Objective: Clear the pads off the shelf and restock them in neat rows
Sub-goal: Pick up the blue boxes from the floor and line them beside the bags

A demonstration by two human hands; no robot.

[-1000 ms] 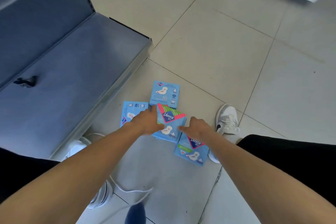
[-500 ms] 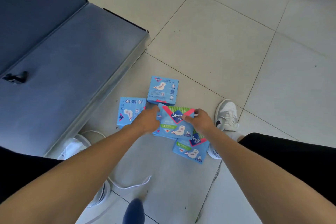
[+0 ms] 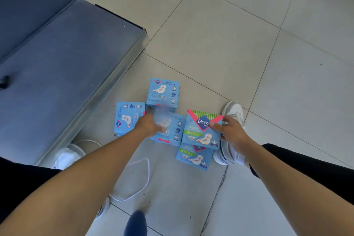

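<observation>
Right hand point(image 3: 230, 133) now lifts the Libresse pad pack point(image 3: 202, 130) rightward, fingers pinching its edge; left hand point(image 3: 148, 125) (blurred, finger state unclear) reaches the floor pile; shelf point(image 3: 57, 59) awaits restocking.

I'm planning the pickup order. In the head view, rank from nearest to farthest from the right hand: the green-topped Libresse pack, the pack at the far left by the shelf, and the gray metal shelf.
1. Green-topped Libresse pack, gripped by the right hand.
2. Far-left pack, on the floor past the left hand.
3. Gray metal shelf, farthest left.
</observation>
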